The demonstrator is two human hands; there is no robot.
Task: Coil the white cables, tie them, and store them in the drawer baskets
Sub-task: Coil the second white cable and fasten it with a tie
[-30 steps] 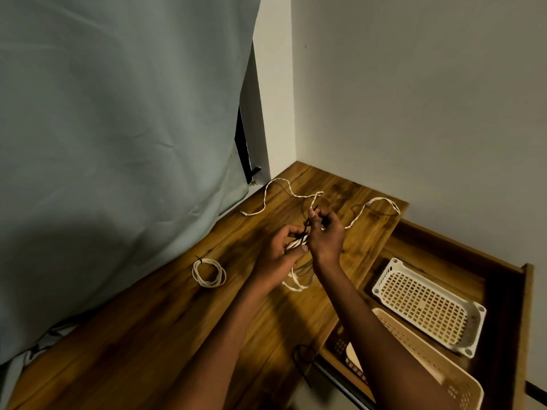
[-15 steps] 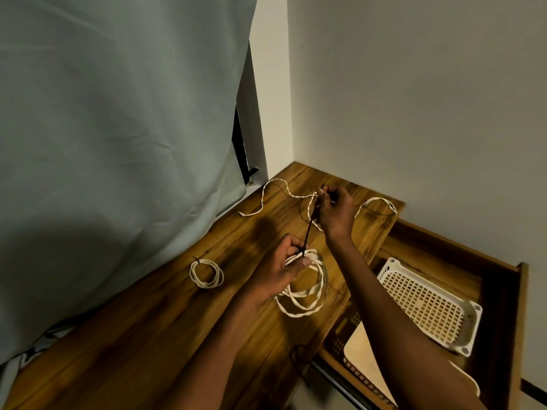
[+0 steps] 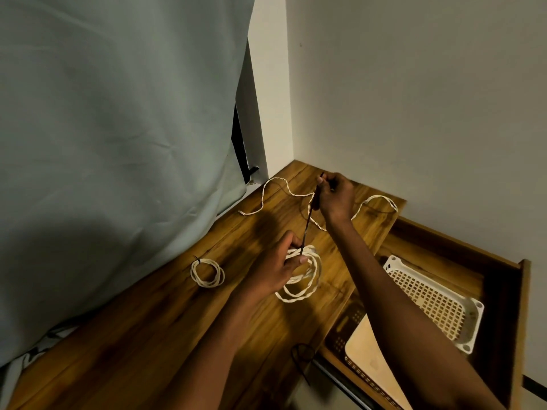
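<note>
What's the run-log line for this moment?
left hand: holds cable coil | right hand: pulls black tie | tied coil: desk | baskets: empty

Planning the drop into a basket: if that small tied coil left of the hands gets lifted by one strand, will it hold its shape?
Probably yes: a dark tie binds the small tied coil at its top. It looks thin and light. Untied, it would likely flop like the loose white cable.
</note>
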